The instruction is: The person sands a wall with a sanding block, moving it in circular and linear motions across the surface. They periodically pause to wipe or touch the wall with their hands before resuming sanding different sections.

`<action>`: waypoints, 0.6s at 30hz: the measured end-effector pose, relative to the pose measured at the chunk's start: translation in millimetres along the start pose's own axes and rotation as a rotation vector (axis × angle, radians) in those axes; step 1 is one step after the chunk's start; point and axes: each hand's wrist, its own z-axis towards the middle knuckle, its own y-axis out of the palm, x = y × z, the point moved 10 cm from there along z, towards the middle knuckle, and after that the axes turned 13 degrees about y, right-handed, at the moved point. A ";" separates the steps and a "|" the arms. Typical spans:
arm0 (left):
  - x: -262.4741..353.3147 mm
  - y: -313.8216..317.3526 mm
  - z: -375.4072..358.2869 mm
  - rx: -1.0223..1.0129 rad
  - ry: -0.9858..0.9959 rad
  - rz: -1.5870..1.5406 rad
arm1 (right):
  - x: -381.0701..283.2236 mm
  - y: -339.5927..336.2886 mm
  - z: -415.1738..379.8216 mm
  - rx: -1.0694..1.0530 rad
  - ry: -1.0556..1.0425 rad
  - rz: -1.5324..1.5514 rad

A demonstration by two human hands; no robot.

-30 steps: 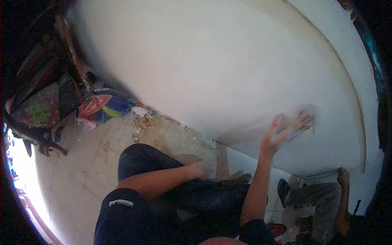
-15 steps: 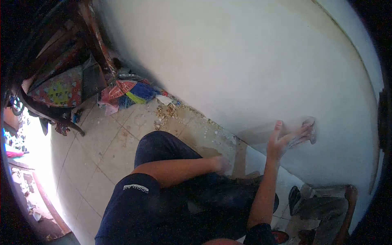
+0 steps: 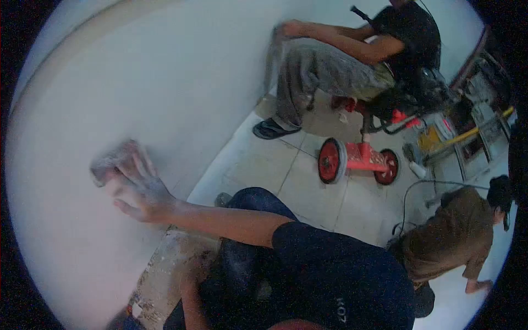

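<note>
My right hand (image 3: 137, 190) is stretched out to the left and presses a grey, dusty sanding pad (image 3: 113, 157) flat against the white wall (image 3: 165, 82). The fingers are spread over the pad, which is blurred. Of my left arm only the forearm (image 3: 188, 297) shows at the bottom edge; its hand is out of sight. My knee in dark trousers (image 3: 256, 201) rises just behind the right arm. Below the hand, a patch of stained, bare floor (image 3: 168, 269) meets the foot of the wall.
Another person in grey trousers (image 3: 324, 66) sits by the wall, one hand (image 3: 283, 30) on it, over a red wheeled cart (image 3: 357, 157). A second person in a brown shirt (image 3: 451, 242) crouches at the right. A cable (image 3: 418, 187) and tools (image 3: 456, 137) lie on the tiled floor.
The view has swung round: the wall now fills the left and two other people appear. My right hand still presses the pad on the wall. My left hand has dropped out of sight.
</note>
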 end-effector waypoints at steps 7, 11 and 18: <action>139.6 -131.3 7.1 -0.249 -0.093 -0.105 | 0.7 2.6 15.0 -0.068 0.093 0.062; 123.8 -115.6 6.3 -0.236 -0.077 -0.077 | 3.9 32.7 -19.2 -0.159 0.126 0.069; 118.7 -112.7 12.2 -0.176 -0.051 -0.079 | -35.5 -23.0 52.4 -0.028 0.148 0.222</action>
